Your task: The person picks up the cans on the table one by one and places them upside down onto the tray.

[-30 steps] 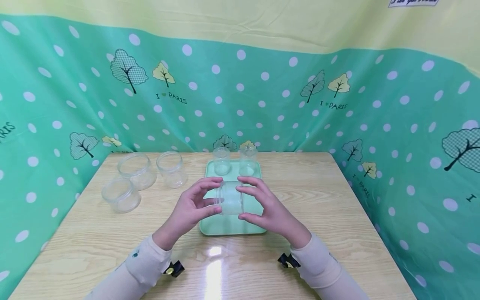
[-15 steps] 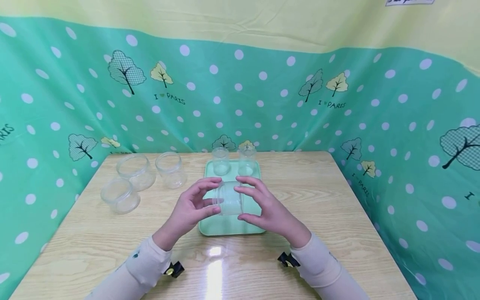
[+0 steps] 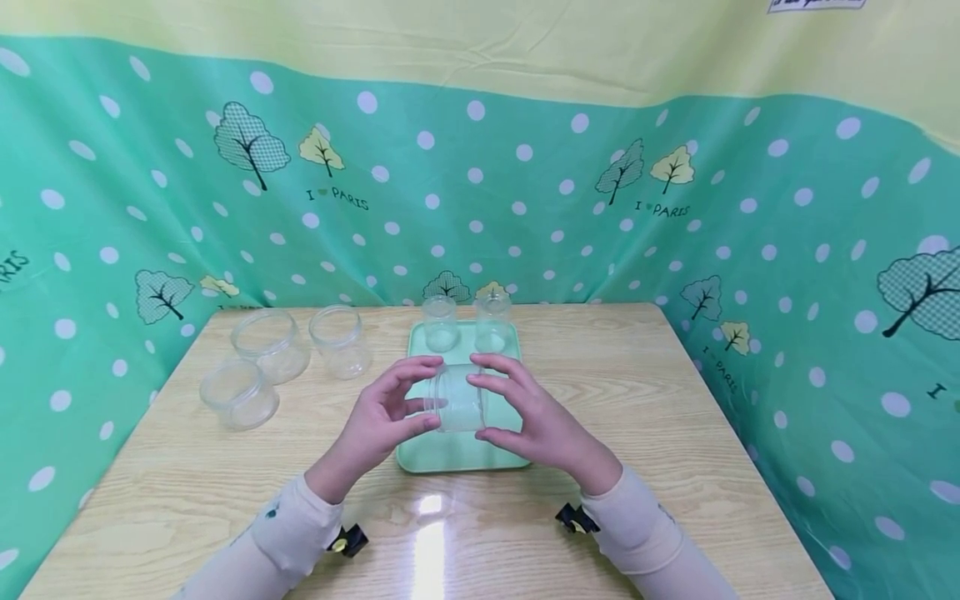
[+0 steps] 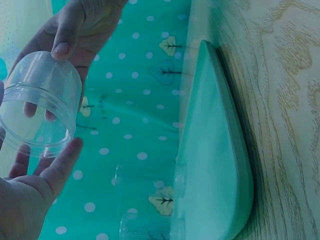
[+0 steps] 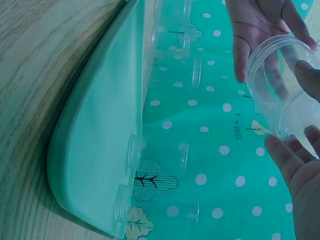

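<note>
A clear plastic jar (image 3: 460, 397) lies sideways in the air above a mint-green tray (image 3: 461, 460), held between both hands. My left hand (image 3: 386, 408) grips its ringed, open-mouth end, thumb below and fingers above. At the other end, my right hand (image 3: 528, 414) holds the closed base with thumb and fingertips. In the left wrist view the jar (image 4: 47, 75) shows its rounded base toward the right hand (image 4: 75, 30). Two smaller clear jars (image 3: 440, 325) (image 3: 492, 325) stand on the tray's far end; the right wrist view shows their ringed ends down on the tray.
Three wider clear jars stand at the table's left: a large one (image 3: 272, 346), a low one (image 3: 240, 396) and a taller one (image 3: 341, 342). Green polka-dot cloth (image 3: 480, 200) hangs behind and along both sides of the wooden table (image 3: 637, 400).
The head view has shifted very slightly. Both hands keep the jar in almost the same place and pose; the other jars and the tray stay put.
</note>
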{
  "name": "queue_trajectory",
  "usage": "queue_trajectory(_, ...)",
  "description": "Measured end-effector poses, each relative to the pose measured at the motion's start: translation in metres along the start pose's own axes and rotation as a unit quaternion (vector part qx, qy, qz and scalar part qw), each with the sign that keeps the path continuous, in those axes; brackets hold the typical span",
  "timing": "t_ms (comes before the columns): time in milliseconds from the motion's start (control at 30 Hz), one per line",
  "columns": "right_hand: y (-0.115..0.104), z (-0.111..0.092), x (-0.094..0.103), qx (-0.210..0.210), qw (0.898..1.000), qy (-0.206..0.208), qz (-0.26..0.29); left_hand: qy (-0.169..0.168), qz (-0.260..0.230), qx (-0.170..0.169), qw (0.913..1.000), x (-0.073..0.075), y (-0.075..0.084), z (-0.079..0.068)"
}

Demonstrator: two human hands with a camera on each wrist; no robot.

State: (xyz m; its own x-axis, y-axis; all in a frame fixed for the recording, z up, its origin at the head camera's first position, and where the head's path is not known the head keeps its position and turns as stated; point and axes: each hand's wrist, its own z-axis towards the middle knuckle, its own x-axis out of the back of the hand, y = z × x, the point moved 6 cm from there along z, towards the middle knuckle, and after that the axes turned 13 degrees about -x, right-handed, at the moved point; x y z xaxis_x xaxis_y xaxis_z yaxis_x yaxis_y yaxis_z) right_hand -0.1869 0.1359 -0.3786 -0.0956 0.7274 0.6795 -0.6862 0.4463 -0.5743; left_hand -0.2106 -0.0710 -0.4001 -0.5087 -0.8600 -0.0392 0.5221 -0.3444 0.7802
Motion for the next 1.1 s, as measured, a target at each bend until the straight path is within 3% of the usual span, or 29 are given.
queue_trajectory(767, 0.001, -0.0002, 0.0027, 0.009, 1.0, 0.013, -0.004, -0.06, 0.064, 0.018, 0.996, 0.0011, 0.0039, 0.0016)
queue_trajectory(1100, 0.0025, 0.0003, 0.0066, 0.013, 1.0, 0.016, 0.015, -0.064, 0.073, 0.017, 0.9951, 0.0078, 0.0038, 0.0024)
